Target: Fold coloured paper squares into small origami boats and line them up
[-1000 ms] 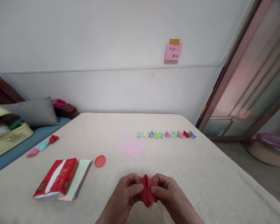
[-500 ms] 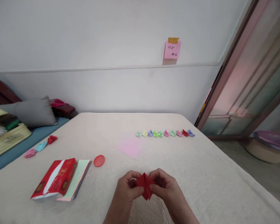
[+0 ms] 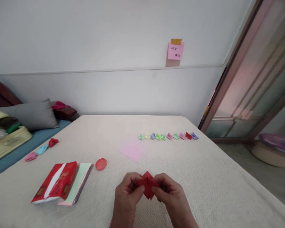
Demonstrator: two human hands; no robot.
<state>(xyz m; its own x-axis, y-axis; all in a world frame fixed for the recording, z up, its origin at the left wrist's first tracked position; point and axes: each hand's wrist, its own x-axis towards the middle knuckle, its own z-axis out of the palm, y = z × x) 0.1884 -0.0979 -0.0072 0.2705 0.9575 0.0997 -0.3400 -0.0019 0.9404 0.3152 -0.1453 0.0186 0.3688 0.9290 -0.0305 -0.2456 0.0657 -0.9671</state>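
Between my hands is a small red folded paper [image 3: 148, 186], diamond-shaped with a point at the top and split tips below. My left hand [image 3: 130, 190] pinches its left corner between thumb and fingers. On the other side my right hand [image 3: 169, 190] grips the right corner the same way. Both thumbs lie on the face towards me; the fingertips behind are partly hidden. Just beyond lies a flat pink paper sheet [image 3: 133, 150]. To the left of my hands is a round red lid [image 3: 101, 164].
A row of several small folded paper figures [image 3: 170, 136] stands farther back on the cloth-covered table [image 3: 204, 177]. At left are a red packet [image 3: 58, 180], stacked coloured paper [image 3: 82, 180] and three folded pieces [image 3: 42, 149]. A pink note [image 3: 175, 51] is taped to the wall.
The red paper has opened slightly at its upper part, showing a broader top flap above a central fold. My hands have shifted a little, still holding both corners.
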